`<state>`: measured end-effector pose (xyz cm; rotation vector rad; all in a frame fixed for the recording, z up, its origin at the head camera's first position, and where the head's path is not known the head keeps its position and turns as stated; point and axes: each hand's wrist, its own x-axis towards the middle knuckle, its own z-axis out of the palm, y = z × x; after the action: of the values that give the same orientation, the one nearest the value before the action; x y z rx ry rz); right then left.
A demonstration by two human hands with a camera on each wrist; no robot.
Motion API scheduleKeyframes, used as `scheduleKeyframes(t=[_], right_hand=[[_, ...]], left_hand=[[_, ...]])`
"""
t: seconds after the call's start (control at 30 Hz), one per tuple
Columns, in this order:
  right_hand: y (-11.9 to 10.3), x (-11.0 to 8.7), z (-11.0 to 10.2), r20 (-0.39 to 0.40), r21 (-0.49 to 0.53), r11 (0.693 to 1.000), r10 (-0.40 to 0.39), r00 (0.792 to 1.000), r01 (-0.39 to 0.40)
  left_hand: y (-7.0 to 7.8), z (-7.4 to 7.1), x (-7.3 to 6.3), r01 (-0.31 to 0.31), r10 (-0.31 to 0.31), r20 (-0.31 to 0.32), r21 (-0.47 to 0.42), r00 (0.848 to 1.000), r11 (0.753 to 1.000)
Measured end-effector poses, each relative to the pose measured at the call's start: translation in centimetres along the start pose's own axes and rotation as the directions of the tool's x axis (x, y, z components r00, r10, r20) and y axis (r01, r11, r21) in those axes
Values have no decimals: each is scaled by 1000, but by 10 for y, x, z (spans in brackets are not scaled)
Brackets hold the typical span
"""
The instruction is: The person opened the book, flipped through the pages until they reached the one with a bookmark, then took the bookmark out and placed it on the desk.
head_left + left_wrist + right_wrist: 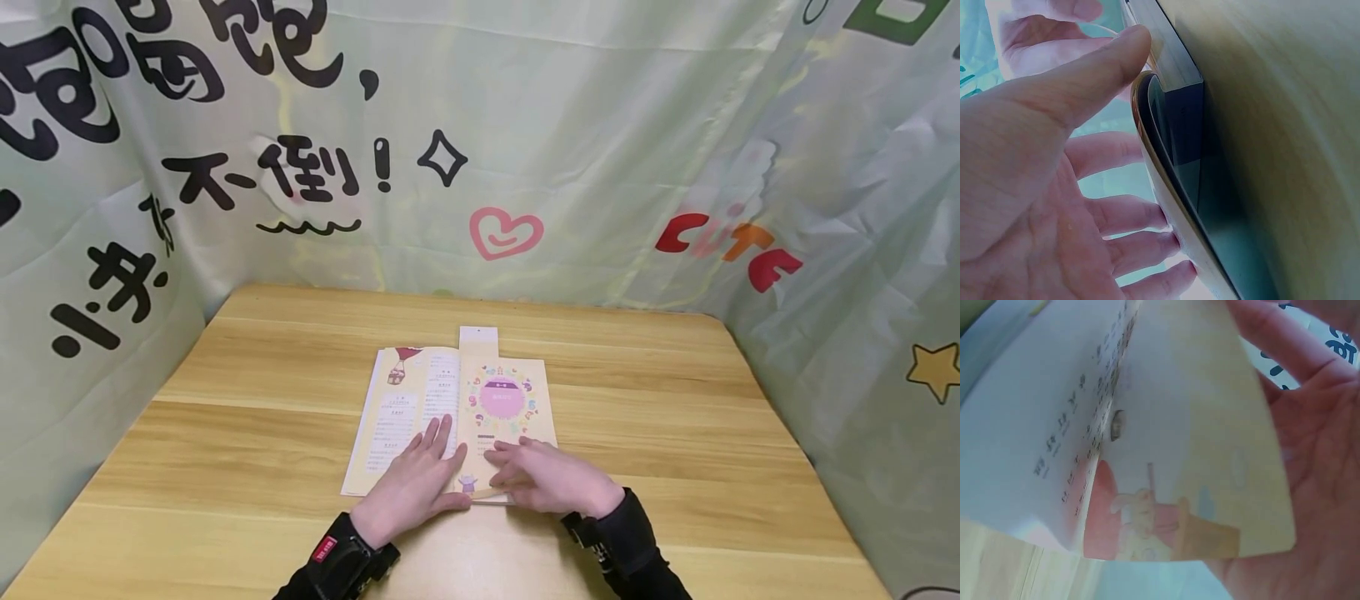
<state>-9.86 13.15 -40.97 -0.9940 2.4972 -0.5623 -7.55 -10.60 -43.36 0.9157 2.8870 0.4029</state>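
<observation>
An open book (382, 417) lies on the wooden table, its left page full of printed columns. The right-hand page (517, 375) bears a pink round emblem ringed by small drawings. With extended fingers my left hand (415, 483) presses the left page beside the spine, its thumb at the lower edge. My right hand (551, 477) holds the right-hand page near its lower outer corner; its fingertips are partly hidden. In the right wrist view this page (1222, 456) stands raised, showing a faint drawing on its underside.
A pale paper strip (478, 339) sticks out above the book's top edge. The wooden table (262, 375) extends around the book. Printed fabric curtains (600, 150) hang along the back and both sides.
</observation>
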Motion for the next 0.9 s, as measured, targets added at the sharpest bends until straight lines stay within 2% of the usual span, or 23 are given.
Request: scheduleKeyframes(t=[0.1,0.23,0.43,0.6,0.77,0.83,0.9], right_hand=[[0,0,-1,-12,4,1000,-8,1000,8],[1,-2,-3,-45,-49,998,-49,998,46],[4,-5,-6,-160,-157,981,-142,977,116],[5,-5,-8,-291,-226,960,-228,929,164],[5,-2,-9,-398,-269,949,-266,878,165],[5,-2,-9,-442,-286,944,-280,852,162],[5,-1,-8,-496,-306,938,-303,814,163]], left_hand=[[0,0,0,3,-3,7,-8,1000,1000],[0,-1,0,5,-5,8,-12,1000,1000],[0,0,0,11,-11,10,-10,1000,1000],[0,1,1,15,-15,14,-9,1000,1000],[0,2,2,16,-16,9,1,1000,1000],[1,2,1,20,-20,4,16,1000,1000],[2,2,1,24,-24,-7,28,1000,999]])
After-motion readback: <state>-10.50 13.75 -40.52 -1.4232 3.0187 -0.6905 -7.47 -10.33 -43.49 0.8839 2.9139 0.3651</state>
